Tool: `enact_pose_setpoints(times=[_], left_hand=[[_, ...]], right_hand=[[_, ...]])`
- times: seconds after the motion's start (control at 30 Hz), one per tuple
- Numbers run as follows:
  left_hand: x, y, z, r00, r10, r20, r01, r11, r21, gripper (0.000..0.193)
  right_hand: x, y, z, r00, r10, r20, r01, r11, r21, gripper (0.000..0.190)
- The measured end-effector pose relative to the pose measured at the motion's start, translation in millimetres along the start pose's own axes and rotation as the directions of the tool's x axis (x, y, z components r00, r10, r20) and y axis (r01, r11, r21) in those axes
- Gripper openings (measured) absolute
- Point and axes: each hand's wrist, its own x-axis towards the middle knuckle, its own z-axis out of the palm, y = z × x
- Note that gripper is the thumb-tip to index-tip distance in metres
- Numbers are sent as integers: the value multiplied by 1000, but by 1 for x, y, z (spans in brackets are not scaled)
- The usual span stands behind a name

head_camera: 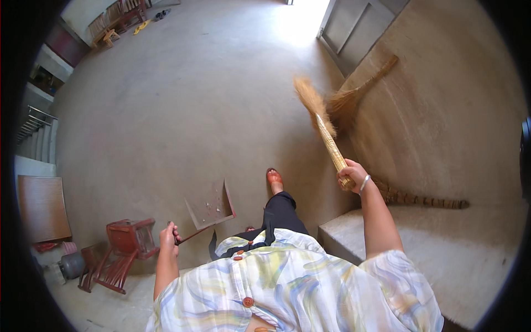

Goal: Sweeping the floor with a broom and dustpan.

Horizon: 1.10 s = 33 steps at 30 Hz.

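Note:
My right hand [352,176] grips the pale, wrapped handle of a straw broom [316,103]. Its bristles point away from me and look raised, close to a second straw broom [361,89] that leans against the wall. At the left, my left hand [168,237] is closed around the thin handle of a dustpan [210,211]. Pale bits of debris [213,206] lie in the pan, which is on or just above the floor; I cannot tell which. A bound broom handle [431,200] shows behind my right forearm, its bristle end partly hidden.
A red wooden chair [130,238] is at the lower left, near a grey gas cylinder [72,265]. The wall [435,124] and a concrete ledge [356,228] run along my right. Ahead stands a grey door [361,29] beside a bright doorway. Stairs [39,143] rise at the far left.

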Motion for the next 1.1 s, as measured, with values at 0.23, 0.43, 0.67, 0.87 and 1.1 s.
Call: enact_pose_setpoints(times=[0.23, 0.43, 0.67, 0.87, 1.1], left_hand=[[-29, -8, -34, 993, -85, -85, 83, 996, -26, 19], [-73, -28, -67, 973, -132, -187, 125, 991, -54, 16], [-129, -44, -60, 942, -186, -280, 147, 977, -154, 11], [-185, -30, -48, 937, -187, -296, 138, 974, -178, 13], [-200, -9, -22, 931, -209, -298, 148, 965, -216, 11]], right_hand=[[0, 7, 24, 977, 190, 100, -183, 980, -74, 20], [-71, -51, 12, 967, 95, 238, -125, 985, 115, 51], [31, -154, 19, 992, -118, 45, 126, 948, -293, 46], [134, -207, 11, 990, -75, -120, 47, 974, -221, 16], [201, -163, 62, 996, 2, -85, -34, 922, -386, 12]])
